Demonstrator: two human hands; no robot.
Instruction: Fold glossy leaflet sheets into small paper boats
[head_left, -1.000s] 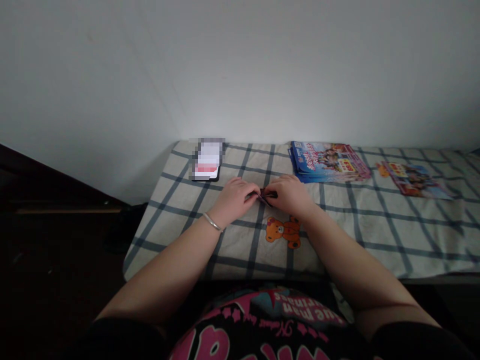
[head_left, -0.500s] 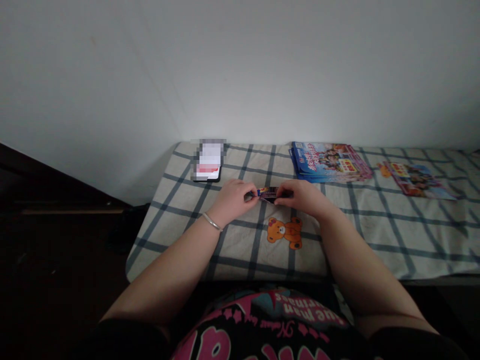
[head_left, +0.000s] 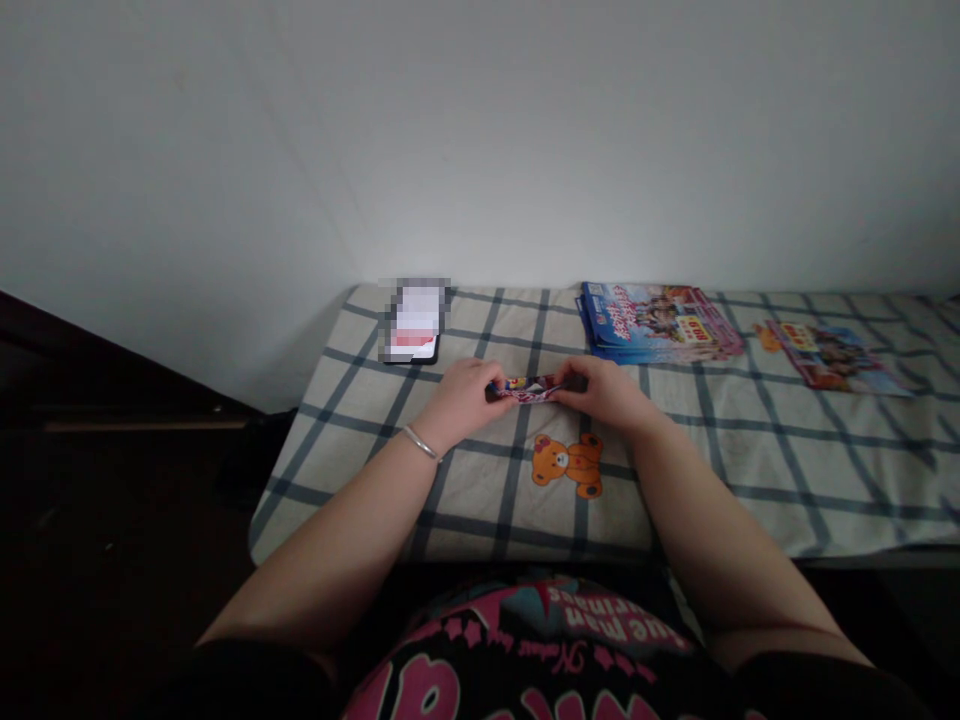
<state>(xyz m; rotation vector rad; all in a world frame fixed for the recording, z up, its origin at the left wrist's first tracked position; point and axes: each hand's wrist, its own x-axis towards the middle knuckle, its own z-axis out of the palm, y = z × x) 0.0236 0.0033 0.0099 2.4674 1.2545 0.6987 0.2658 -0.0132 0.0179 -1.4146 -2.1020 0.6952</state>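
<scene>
My left hand (head_left: 459,398) and my right hand (head_left: 606,390) both pinch the ends of a small folded strip of colourful printed paper (head_left: 529,388). The strip is stretched between them just above the checked cloth (head_left: 697,450). A silver bangle (head_left: 420,443) is on my left wrist. An orange teddy bear print (head_left: 568,463) lies on the cloth just below the strip.
A phone (head_left: 415,322) with a lit screen lies at the back left near the white wall. A stack of blue printed sheets (head_left: 654,322) sits at the back, and another colourful sheet (head_left: 832,358) further right. Dark floor drops off to the left.
My hands have drawn apart, and the folded paper between them has opened out into a longer strip. It was a small dark wad held close between my fingers before.
</scene>
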